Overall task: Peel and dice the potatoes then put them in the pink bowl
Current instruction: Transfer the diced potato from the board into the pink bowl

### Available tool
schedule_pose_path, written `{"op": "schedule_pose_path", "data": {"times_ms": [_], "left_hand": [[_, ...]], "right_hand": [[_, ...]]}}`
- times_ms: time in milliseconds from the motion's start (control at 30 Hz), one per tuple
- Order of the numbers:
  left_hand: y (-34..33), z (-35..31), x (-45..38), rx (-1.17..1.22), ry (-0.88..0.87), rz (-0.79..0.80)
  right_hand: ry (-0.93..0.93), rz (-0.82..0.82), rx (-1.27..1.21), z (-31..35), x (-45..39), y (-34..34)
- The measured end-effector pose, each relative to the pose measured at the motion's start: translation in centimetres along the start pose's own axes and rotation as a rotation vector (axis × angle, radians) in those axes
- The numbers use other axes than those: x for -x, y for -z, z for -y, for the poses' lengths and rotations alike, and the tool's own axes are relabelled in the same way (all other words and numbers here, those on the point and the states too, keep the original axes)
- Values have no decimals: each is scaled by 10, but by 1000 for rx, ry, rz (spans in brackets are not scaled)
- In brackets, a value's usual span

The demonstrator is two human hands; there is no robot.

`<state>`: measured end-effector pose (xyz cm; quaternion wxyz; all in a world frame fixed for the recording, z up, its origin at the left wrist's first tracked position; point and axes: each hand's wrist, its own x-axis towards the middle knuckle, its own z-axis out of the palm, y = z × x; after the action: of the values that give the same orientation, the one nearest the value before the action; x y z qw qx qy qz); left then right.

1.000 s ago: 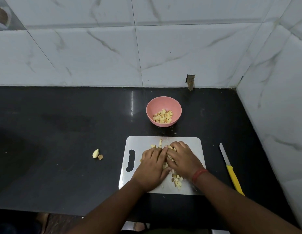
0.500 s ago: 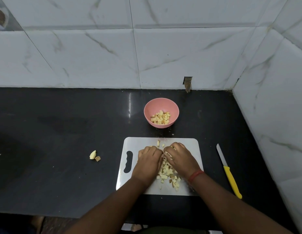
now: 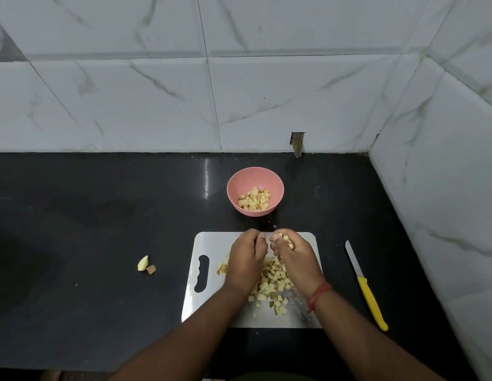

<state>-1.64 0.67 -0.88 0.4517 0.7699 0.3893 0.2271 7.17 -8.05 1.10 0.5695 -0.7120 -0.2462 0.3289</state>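
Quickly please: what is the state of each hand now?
Left hand: curled, contents cannot be told.
Right hand: closed around potato cubes.

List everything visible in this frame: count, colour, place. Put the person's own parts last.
pink bowl: one, pink, on the counter behind the board, partly filled with diced potato.
cutting board: one, white, front centre.
potato cubes: many, pale yellow, heaped on the board.
knife: one, yellow handle, right of the board.
potato scraps: two, pale and brown, left of the board.
counter: one, black.
wall tiles: white, marbled.
left hand: curled; contents hidden.
right hand: holds cubes; red wrist thread.
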Motion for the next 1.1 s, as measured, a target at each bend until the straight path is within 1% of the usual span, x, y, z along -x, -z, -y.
{"op": "schedule_pose_path", "data": {"times_ms": [100,167,233,333,400,467,533,567,600,667,700,733,767,800,867,1000,1100], "left_hand": [[-2,-15,-3,175,60,-72],[0,-25,-9,273,85,-104],[2,-34,-21,355,99,-122],[6,-54,-48,445,134,-187],[11,-69,-73,467,177,-246],[15,-76,-100,476,229,-257],[17,-73,-124,431,312,-188],[19,-70,-133,374,353,-140],[20,-67,-140,316,382,-92],[23,-63,-147,262,423,-23],[24,-61,-149,248,443,1],[25,-59,-150,228,462,18],[26,-56,-152,210,473,33],[26,-55,-152,202,475,46],[27,-55,-154,198,455,61],[33,-57,-155,180,390,105],[35,-57,-152,197,343,118]], "right_hand": [[-178,33,-420,8,2,0],[-259,46,-607,15,-1,0],[-291,64,-702,24,-7,-1],[-273,113,-837,47,-32,-7],[-262,111,-854,63,-58,-12],[-241,85,-752,78,-88,-18],[-212,25,-495,86,-118,-26],[-186,-12,-284,87,-131,-29],[-148,-19,-20,89,-143,-31],[-85,43,526,91,-158,-33],[-59,98,740,91,-162,-33],[-28,164,897,93,-164,-32],[9,222,991,95,-167,-33],[47,263,1034,94,-170,-33],[121,287,1104,89,-175,-33],[273,160,1100,77,-175,-32],[332,147,1115,75,-169,-27]]}}
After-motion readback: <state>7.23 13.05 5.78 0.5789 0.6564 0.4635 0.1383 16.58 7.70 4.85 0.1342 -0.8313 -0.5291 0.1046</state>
